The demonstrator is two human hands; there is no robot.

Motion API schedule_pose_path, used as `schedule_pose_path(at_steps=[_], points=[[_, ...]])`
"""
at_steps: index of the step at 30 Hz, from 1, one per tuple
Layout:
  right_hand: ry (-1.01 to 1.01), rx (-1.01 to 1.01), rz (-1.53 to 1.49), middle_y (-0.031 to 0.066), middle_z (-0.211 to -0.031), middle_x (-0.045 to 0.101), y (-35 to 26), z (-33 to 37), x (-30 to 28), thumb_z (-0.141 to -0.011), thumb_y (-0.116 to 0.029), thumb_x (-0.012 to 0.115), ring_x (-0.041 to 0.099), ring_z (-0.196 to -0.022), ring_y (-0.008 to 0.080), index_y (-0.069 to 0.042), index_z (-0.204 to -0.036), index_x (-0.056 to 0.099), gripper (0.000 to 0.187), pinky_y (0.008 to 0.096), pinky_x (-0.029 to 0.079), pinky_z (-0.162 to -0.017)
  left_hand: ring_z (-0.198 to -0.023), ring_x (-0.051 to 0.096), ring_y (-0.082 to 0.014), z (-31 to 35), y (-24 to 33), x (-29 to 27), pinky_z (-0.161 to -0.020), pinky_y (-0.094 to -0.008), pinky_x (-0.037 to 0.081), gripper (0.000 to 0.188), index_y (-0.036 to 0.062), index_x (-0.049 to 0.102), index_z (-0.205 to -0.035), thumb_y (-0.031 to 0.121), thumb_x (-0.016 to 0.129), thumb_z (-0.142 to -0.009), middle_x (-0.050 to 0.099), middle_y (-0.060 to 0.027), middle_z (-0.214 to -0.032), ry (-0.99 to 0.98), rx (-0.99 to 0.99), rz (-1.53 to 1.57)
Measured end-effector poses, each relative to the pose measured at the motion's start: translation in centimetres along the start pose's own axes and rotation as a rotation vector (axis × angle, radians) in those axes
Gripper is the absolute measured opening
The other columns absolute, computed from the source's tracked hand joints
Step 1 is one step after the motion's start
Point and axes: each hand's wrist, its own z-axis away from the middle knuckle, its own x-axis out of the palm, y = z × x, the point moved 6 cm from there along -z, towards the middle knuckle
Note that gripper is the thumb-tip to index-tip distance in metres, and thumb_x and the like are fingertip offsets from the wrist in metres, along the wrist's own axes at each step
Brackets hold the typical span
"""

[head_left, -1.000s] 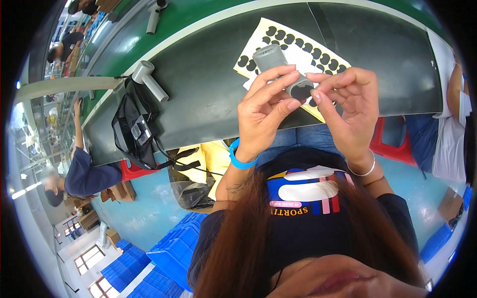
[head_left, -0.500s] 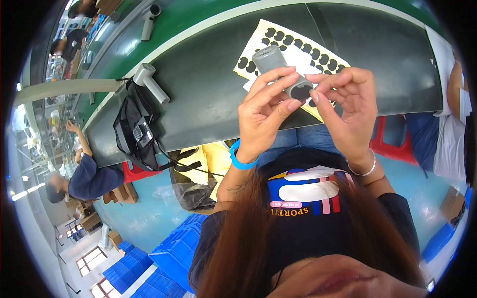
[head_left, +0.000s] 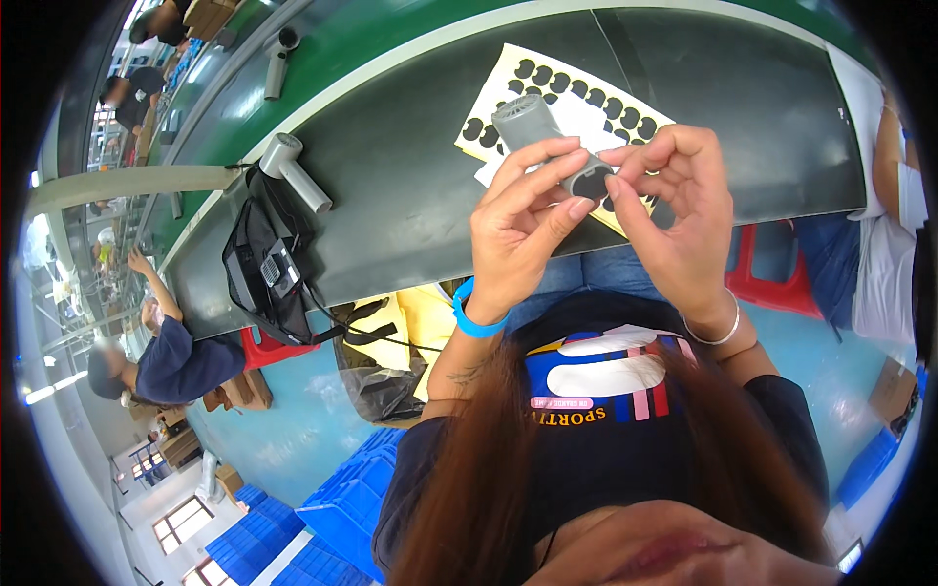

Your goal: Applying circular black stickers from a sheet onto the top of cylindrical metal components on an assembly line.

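Gripping the grey hair-dryer body [head_left: 547, 146], the left hand [head_left: 518, 230] steadied it while the right hand [head_left: 684, 210] apparently pressed a dark sticker [head_left: 593, 183] on, needing firm smoothing next.

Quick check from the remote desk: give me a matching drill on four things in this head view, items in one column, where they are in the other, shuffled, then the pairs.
Things:
1. grey cylinder part
2. sheet of black oval stickers
3. blue wristband
4. black bag

Places:
A. hanging at the bench edge, far left
B. on the left hand's wrist
C. held between both hands, right hand at its near end
D. flat on the dark bench top

Pairs: 1-C, 2-D, 3-B, 4-A
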Motion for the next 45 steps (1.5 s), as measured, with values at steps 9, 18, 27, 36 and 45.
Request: schedule_pose_path(at_steps=[9, 18, 27, 36, 45], points=[[-0.122, -0.125, 0.470, 0.0089, -0.083, 0.061, -2.6, -2.4, 0.5, -0.077, 0.000, 0.068, 0.062, -0.073, 0.0172, -0.002, -0.103, 0.056, 0.030, 0.0275, 0.050, -0.066, -0.103, 0.060, -0.0205, -0.8, 1.3, -0.7, -0.086, -0.0343, 0.055, 0.034, -0.0036, 0.057, -0.121, -0.005, 0.058, -0.087, 0.048, -0.0159, -0.130, 0.023, 0.006, -0.027], [-0.294, 0.223, -0.228, -0.0054, -0.075, 0.053, 1.4, -3.5, 3.3, -0.090, -0.011, 0.063, 0.045, -0.060, -0.0006, -0.005, -0.101, 0.056, 0.015, 0.0158, 0.035, -0.053, -0.094, 0.064, -0.0206, -1.4, 1.9, -1.7, -0.082, -0.0312, 0.054, 0.050, -0.0003, 0.033, -0.135, 0.001, 0.056, -0.091, 0.049, -0.0185, -0.128, 0.025, -0.052, 0.115], [-0.238, 0.260, -0.184, -0.0032, -0.075, 0.056, 2.7, -5.1, 4.3, -0.095, -0.020, 0.057, 0.044, -0.060, 0.0010, -0.002, -0.102, 0.065, 0.022, 0.0188, 0.035, -0.051, -0.087, 0.065, -0.0192, -3.2, 1.5, -3.2, -0.075, -0.0293, 0.054, 0.046, -0.0015, 0.033, -0.132, 0.002, 0.055, -0.092, 0.051, -0.0198, -0.126, 0.007, -0.057, 0.068], [-0.249, 0.243, -0.208, 0.0001, -0.084, 0.059, 2.5, -6.1, 5.4, -0.102, -0.023, 0.040, 0.048, -0.062, 0.0036, 0.000, -0.112, 0.060, 0.032, 0.0185, 0.039, -0.055, -0.077, 0.067, -0.0171, -4.8, 1.3, -5.0, -0.068, -0.0267, 0.054, 0.042, -0.0007, 0.039, -0.129, 0.004, 0.057, -0.091, 0.060, -0.0178, -0.118, 0.032, 0.097, -0.067], [-0.258, 0.231, -0.210, 0.0013, -0.076, 0.055, 2.5, -5.8, 5.7, -0.102, -0.022, 0.039, 0.050, -0.064, 0.0057, 0.000, -0.117, 0.058, 0.033, 0.0199, 0.041, -0.059, -0.085, 0.068, -0.0227, -4.7, 1.7, -5.1, -0.072, -0.0294, 0.055, 0.040, 0.0015, 0.058, -0.117, -0.007, 0.065, -0.079, 0.062, -0.0155, -0.115, 0.073, 0.233, -0.350]])
